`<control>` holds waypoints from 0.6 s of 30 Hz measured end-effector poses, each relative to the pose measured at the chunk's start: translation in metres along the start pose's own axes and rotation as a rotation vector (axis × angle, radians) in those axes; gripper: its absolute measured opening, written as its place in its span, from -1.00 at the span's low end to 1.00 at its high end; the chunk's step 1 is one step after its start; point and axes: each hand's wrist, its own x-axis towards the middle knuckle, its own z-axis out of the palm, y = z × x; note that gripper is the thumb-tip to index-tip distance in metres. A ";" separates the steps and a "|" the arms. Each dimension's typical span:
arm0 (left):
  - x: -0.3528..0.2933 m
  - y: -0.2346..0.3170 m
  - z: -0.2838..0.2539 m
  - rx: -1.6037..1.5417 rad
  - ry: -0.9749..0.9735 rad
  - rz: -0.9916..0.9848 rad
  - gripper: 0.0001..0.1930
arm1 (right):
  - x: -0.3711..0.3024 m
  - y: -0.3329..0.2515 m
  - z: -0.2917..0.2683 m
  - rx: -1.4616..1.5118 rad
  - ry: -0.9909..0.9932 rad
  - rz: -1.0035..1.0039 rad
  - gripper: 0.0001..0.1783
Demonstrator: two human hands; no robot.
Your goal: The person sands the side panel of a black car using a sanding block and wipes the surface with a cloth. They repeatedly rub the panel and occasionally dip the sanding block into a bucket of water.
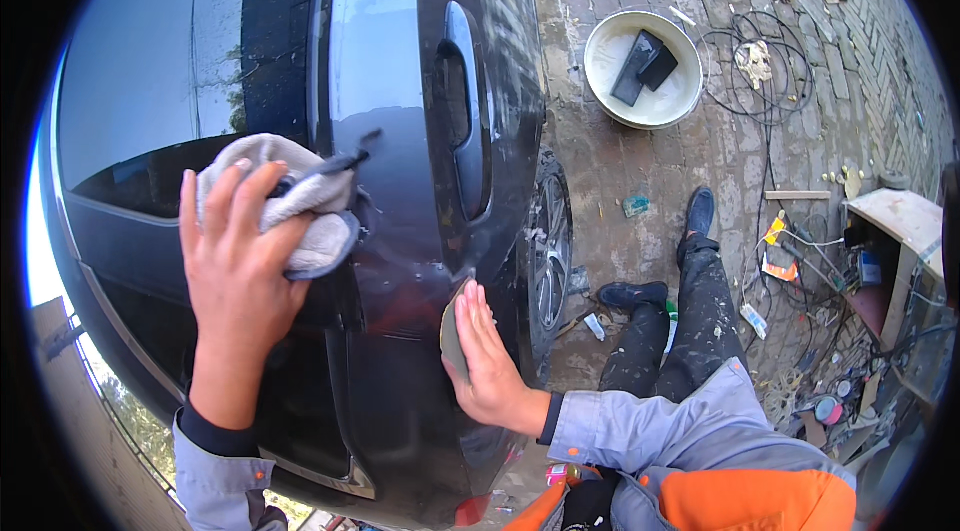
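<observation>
In my left hand (pixel 238 271) a crumpled grey cloth (pixel 325 199) with dark edging is bunched, my fingers closed round it. It is over the side of a dark car (pixel 385 191), next to the window; whether it touches is hard to tell. My right hand (pixel 488 361) lies against the body panel below the door handle (pixel 467 121). Under its straight fingers is a thin, olive-brown piece that looks like sandpaper (pixel 452 331), held against the panel. Pale smears and wet-looking marks show on the dark paint around both hands.
A white bucket (pixel 598 56) with dark flat blocks (pixel 640 71) stands on the brick paving, beside a coiled black cable (pixel 800 81). The car's wheel (pixel 550 251) is near my feet. Tools and litter lie around a wooden stand (pixel 900 221) at right.
</observation>
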 end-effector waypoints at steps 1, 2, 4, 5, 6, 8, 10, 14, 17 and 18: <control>0.008 -0.007 0.001 0.013 0.013 0.001 -0.63 | -0.002 -0.004 0.004 -0.001 0.021 -0.055 0.15; 0.015 -0.008 0.006 -0.008 0.011 0.010 -0.64 | 0.003 -0.004 0.006 -0.036 0.000 -0.051 0.16; 0.030 -0.007 0.016 -0.026 0.004 0.035 -0.64 | 0.025 -0.002 0.007 -0.031 -0.010 0.009 0.10; 0.036 -0.005 0.021 -0.040 -0.012 0.053 -0.64 | 0.042 0.002 0.007 -0.033 -0.004 0.040 0.07; 0.041 -0.003 0.024 -0.057 -0.037 0.072 -0.64 | 0.064 0.009 0.009 -0.016 0.044 0.019 0.03; 0.048 0.000 0.025 -0.071 -0.074 0.082 -0.64 | 0.096 0.015 0.008 -0.064 0.063 0.057 -0.05; 0.051 -0.001 0.023 -0.058 -0.058 0.105 -0.63 | 0.107 0.011 0.003 0.029 0.086 0.047 -0.07; 0.053 0.000 0.023 -0.051 -0.081 0.092 -0.66 | 0.083 -0.013 -0.013 0.033 0.082 0.040 -0.10; 0.052 0.001 0.024 -0.035 -0.070 0.100 -0.66 | 0.082 -0.021 -0.015 0.043 0.080 0.089 -0.11; 0.052 0.002 0.023 -0.039 -0.088 0.071 -0.69 | 0.088 -0.019 -0.013 0.036 0.078 0.111 -0.11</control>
